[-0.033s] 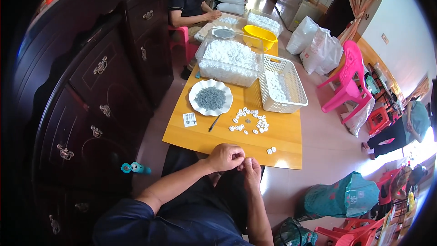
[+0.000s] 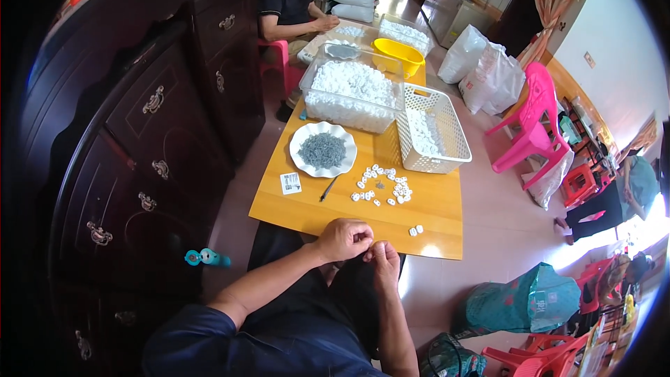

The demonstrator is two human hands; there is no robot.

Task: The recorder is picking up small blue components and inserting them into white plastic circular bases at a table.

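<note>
Small white pieces (image 2: 382, 186): loose heap mid-desk (image 2: 433, 209), within our reach. Left hand (image 2: 342, 239), right hand (image 2: 382, 257) pinched together at near edge; held item too small to tell.

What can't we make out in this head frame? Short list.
- Item between left hand and right hand: fingers cover it, too small.
- Grey bits on white plate: too small to identify.
- Slim tool beside the plate: too small to tell its kind.
- White pieces: shapes blurred.
</note>
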